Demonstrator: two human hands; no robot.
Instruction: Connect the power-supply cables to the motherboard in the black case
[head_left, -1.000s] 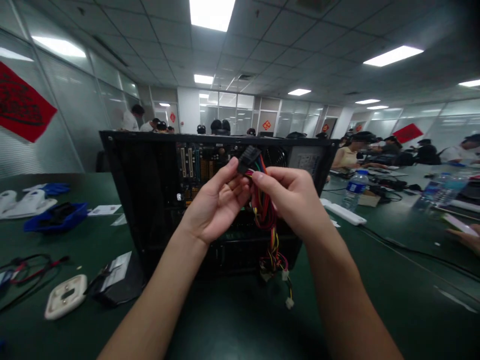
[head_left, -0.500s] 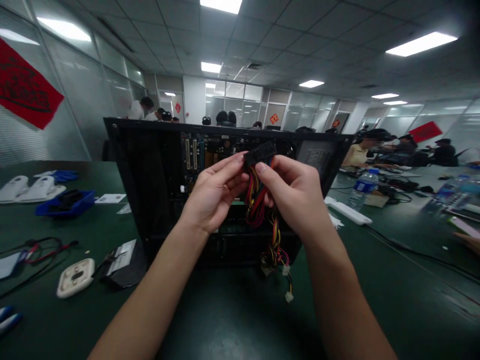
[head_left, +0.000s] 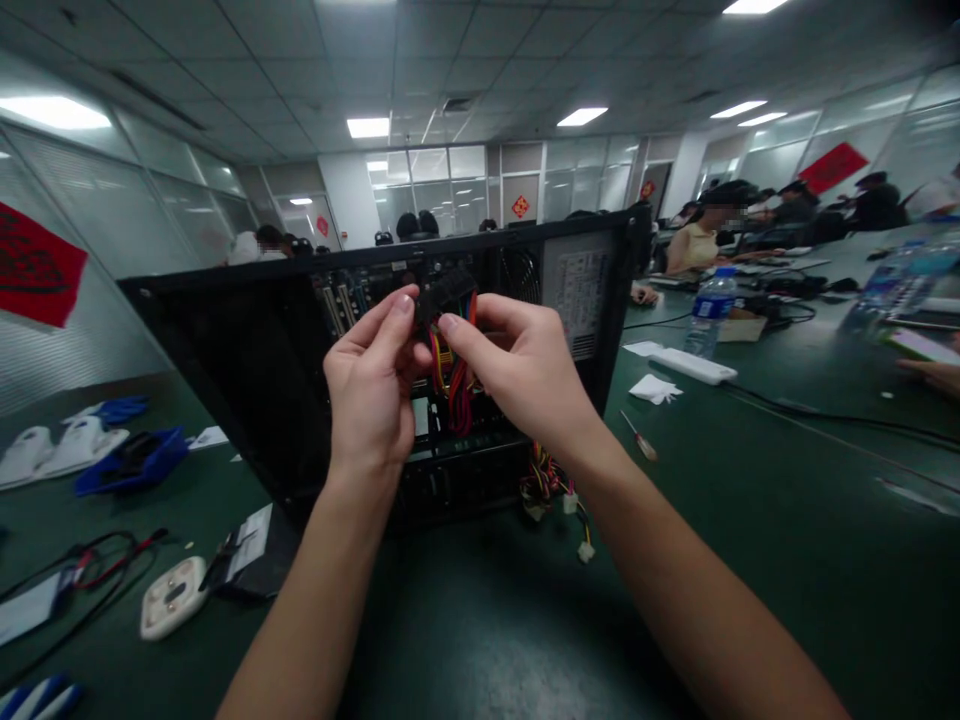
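Between my two hands, in front of a black computer case [head_left: 217, 370] with its side off, is a wide black power connector [head_left: 448, 294]. My left hand [head_left: 371, 375] pinches its left end between thumb and fingers. From the right, my right hand [head_left: 517, 360] grips the connector's lower edge where the wires enter. Red, yellow and black power cables [head_left: 459, 395] hang down below it. More cables with white plugs [head_left: 570, 503] spill over the case's lower right edge. Behind my hands the motherboard [head_left: 341, 305] partly shows, and a labelled power supply [head_left: 581, 290] sits at the right.
On the left are a blue tray [head_left: 135, 465], a white round-cornered piece [head_left: 174, 597], a black packet [head_left: 259, 560] and loose cables. A screwdriver [head_left: 640, 437], a white power strip [head_left: 694, 365] and a water bottle [head_left: 711, 310] lie or stand right. Another person [head_left: 705, 240] sits beyond.
My view has turned to the right and tilted slightly, so the case now looks slanted. Both hands still hold the connector, which has shifted left in view.
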